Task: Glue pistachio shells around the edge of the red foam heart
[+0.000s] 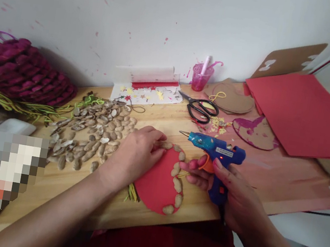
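A red heart-like paper shape (155,183) lies near the table's front edge, with several peanut shells (177,184) along its right and upper rim. My left hand (141,149) is over its upper left part, fingers bent together at a shell on the upper rim; whether they grip it is hard to see. In my right hand (222,179) is a blue glue gun (212,145), its metal tip pointing left above the shape and touching nothing. Left of my left hand spreads a pile of loose peanut shells (94,132).
Black scissors (202,108), a pink-stained cup (201,78) and cardboard pieces (235,99) are at the back. Red sheets (308,114) lie at the right. A purple shell-covered object (25,70) stands at the left, near green and yellow strings (89,102).
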The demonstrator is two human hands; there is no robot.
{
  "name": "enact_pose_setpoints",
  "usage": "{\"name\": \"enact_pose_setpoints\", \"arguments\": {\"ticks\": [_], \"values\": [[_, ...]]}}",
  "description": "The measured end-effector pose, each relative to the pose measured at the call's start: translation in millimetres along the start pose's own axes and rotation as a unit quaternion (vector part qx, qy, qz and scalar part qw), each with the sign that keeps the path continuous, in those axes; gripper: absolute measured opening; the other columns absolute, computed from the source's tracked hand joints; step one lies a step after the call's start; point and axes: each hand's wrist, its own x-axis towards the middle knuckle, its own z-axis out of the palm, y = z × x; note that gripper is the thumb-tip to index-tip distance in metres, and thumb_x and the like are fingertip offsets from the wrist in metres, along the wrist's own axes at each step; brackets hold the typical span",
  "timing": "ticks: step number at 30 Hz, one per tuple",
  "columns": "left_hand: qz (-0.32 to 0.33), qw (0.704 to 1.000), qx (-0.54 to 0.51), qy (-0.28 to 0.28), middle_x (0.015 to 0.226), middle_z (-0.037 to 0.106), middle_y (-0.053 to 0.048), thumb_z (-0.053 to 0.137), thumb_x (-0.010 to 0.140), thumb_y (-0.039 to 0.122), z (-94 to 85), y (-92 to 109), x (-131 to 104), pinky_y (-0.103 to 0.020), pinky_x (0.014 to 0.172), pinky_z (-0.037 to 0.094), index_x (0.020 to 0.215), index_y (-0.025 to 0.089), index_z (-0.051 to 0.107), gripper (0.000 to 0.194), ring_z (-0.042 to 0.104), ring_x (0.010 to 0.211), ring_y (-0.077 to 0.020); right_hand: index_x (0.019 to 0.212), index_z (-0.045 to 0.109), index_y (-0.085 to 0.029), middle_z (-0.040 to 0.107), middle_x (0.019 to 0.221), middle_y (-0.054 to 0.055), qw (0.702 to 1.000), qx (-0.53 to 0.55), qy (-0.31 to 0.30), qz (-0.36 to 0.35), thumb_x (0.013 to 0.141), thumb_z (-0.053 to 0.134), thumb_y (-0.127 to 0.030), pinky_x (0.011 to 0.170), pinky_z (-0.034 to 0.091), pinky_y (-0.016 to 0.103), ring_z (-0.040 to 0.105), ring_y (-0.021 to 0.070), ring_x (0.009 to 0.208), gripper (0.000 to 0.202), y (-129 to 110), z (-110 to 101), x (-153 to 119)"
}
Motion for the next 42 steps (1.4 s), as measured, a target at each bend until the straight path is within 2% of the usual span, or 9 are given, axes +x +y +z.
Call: {"name": "enact_pose_setpoints", "arguments": {"ticks": [4,10,16,30,35,39,41,42], "values": [[-0.002,0.999,-0.04,0.002,0.094,0.073,-0.003,0.062,0.085,0.01,-5.7,-5,2,-0.026,0.072,0.052,0.101,0.018,0.072,0.02,0.066,0.073,-0.0143,0.082,0.076,-0.025,0.078,0.091,0.007,1.0,-0.001,0.002,-0.002,0.079,0.08,-0.048,0.084,0.063,0.042,0.075,0.0299,0.1,0.024,-1,0,0],[0.034,0.998,-0.029,0.053,0.091,0.072,-0.003,0.064,0.09,0.017,-3.7,-2,1,-0.026,0.074,0.05,0.089,0.02,0.074,0.01,0.067,0.08,-0.0157,0.08,0.076,-0.025,0.078,0.091,0.007,1.0,0.008,0.005,-0.003,0.078,0.08,-0.047,0.083,0.062,0.041,0.074,0.0308,0.101,0.023,-1,0,1],[0.049,0.999,0.017,0.012,0.092,0.071,-0.005,0.063,0.091,0.019,4.0,0,-1,-0.03,0.075,0.05,0.093,0.02,0.075,0.012,0.066,0.081,-0.0179,0.081,0.076,-0.025,0.078,0.089,0.006,1.0,0.019,-0.008,-0.009,0.081,0.078,-0.046,0.083,0.062,0.04,0.075,0.0287,0.101,0.021,1,0,1],[0.049,0.997,0.057,-0.004,0.09,0.072,-0.006,0.059,0.091,0.019,2.6,2,0,-0.031,0.076,0.05,0.089,0.019,0.075,0.016,0.068,0.081,-0.0195,0.087,0.075,-0.022,0.078,0.092,0.006,0.998,-0.004,-0.044,-0.04,0.086,0.074,-0.043,0.08,0.062,0.034,0.076,0.0247,0.097,0.021,4,-5,0],[0.07,0.997,0.045,-0.009,0.092,0.072,-0.007,0.058,0.09,0.017,2.1,1,2,-0.03,0.079,0.051,0.089,0.018,0.075,0.018,0.068,0.083,-0.0193,0.086,0.074,-0.021,0.077,0.087,0.006,0.997,-0.026,-0.05,-0.056,0.083,0.077,-0.045,0.076,0.061,0.033,0.076,0.0238,0.091,0.024,4,-3,-2],[0.056,0.998,-0.01,0.009,0.089,0.073,-0.006,0.061,0.086,0.017,1.8,-4,3,-0.029,0.075,0.051,0.086,0.019,0.076,0.015,0.067,0.078,-0.0177,0.085,0.072,-0.02,0.076,0.083,0.006,0.994,-0.037,-0.049,-0.089,0.081,0.078,-0.047,0.069,0.06,0.03,0.076,0.0228,0.085,0.028,6,-1,-3],[0.001,0.994,-0.107,0.021,0.081,0.073,-0.004,0.067,0.083,0.02,-0.6,-7,4,-0.027,0.067,0.05,0.084,0.019,0.076,0.009,0.064,0.07,-0.0153,0.086,0.072,-0.02,0.075,0.083,0.005,0.992,-0.038,-0.041,-0.113,0.082,0.077,-0.047,0.066,0.059,0.028,0.075,0.0216,0.081,0.029,8,-1,-5],[-0.038,0.982,-0.183,0.019,0.077,0.072,-0.003,0.07,0.081,0.023,-2.4,-9,5,-0.025,0.063,0.049,0.084,0.019,0.076,0.007,0.062,0.065,-0.0137,0.087,0.072,-0.02,0.075,0.083,0.005,0.991,-0.037,-0.037,-0.126,0.082,0.076,-0.048,0.065,0.058,0.027,0.075,0.0207,0.079,0.029,9,-1,-6]]}}
